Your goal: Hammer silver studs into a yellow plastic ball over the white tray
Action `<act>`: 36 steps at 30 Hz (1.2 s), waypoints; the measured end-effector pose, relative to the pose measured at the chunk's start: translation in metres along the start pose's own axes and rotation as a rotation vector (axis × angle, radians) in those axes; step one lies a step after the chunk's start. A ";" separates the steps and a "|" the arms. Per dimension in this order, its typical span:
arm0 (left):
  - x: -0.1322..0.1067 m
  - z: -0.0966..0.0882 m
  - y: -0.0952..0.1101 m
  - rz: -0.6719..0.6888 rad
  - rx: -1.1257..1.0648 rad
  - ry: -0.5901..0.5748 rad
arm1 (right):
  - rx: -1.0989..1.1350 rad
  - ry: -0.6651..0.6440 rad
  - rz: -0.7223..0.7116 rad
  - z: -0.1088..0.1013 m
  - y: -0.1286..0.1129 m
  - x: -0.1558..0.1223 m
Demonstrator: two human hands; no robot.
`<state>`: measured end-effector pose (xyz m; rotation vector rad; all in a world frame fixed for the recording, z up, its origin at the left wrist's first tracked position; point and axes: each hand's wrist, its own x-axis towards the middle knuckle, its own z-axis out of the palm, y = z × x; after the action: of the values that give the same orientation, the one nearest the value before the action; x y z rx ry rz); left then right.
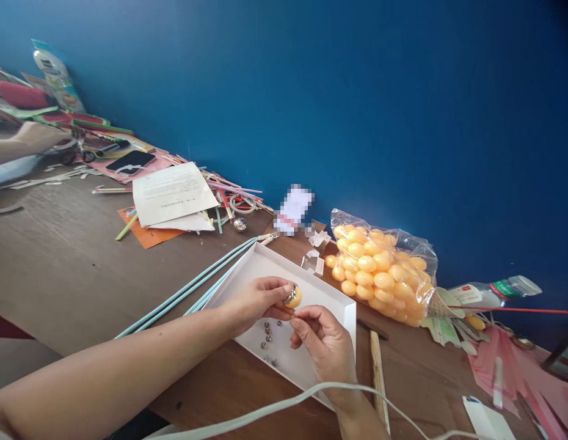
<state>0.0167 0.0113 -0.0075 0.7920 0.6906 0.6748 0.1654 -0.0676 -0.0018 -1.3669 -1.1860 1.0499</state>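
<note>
Over a shallow white box (350, 315), my left hand (262, 300) pinches a small yellow ball (297, 297) with a shiny silver metal piece on its side. Close below the ball is my right hand (324, 339), its thumb and forefinger pressed together. Whatever sits between those fingertips is too small to make out. Several small metal pieces (267, 332) lie in the box under my hands. A pale cable (275, 412) crosses in front of my right wrist.
Right of the box stand a clear bag of yellow balls (380, 269) and a wooden handle (378, 373). Light-blue cords (192, 281) run along its left. Papers (174, 192) and a phone (131, 162) lie farther left, near another person's hand (41, 137) at scissors.
</note>
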 end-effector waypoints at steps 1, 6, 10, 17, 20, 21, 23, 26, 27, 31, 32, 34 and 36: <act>0.000 0.000 0.000 0.004 -0.002 0.001 | 0.011 0.003 0.001 0.001 0.000 0.000; 0.000 0.000 0.000 0.016 0.004 0.020 | -0.047 0.021 -0.037 0.002 -0.002 -0.001; 0.000 0.001 0.000 0.019 0.007 -0.006 | -0.051 0.047 -0.056 0.001 -0.004 -0.001; 0.000 0.003 -0.001 0.024 -0.010 -0.010 | -0.040 0.024 -0.040 0.000 0.003 0.002; 0.001 0.002 -0.002 0.024 0.001 -0.017 | -0.017 0.003 -0.015 -0.002 0.009 0.005; 0.001 0.002 -0.003 0.023 0.010 -0.018 | -0.013 -0.004 -0.007 -0.003 0.010 0.006; 0.002 0.001 -0.003 0.025 0.031 -0.016 | -0.005 -0.006 0.004 -0.005 0.013 0.008; 0.002 0.001 -0.002 0.036 0.056 -0.005 | 0.009 0.012 0.024 -0.006 0.014 0.009; 0.002 0.001 -0.002 0.036 0.063 -0.001 | 0.013 0.016 0.032 -0.006 0.014 0.009; 0.001 0.002 -0.002 0.026 0.077 0.004 | 0.028 0.019 0.044 -0.005 0.013 0.009; 0.001 0.002 -0.002 0.026 0.078 0.004 | 0.030 0.022 0.046 -0.005 0.013 0.009; 0.001 0.003 -0.002 0.027 0.082 0.006 | 0.031 0.028 0.052 -0.005 0.012 0.009; 0.001 0.003 -0.002 0.026 0.087 0.011 | 0.026 0.031 0.057 -0.005 0.010 0.009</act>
<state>0.0195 0.0100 -0.0077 0.8791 0.7241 0.6768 0.1732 -0.0598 -0.0114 -1.3988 -1.1135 1.0767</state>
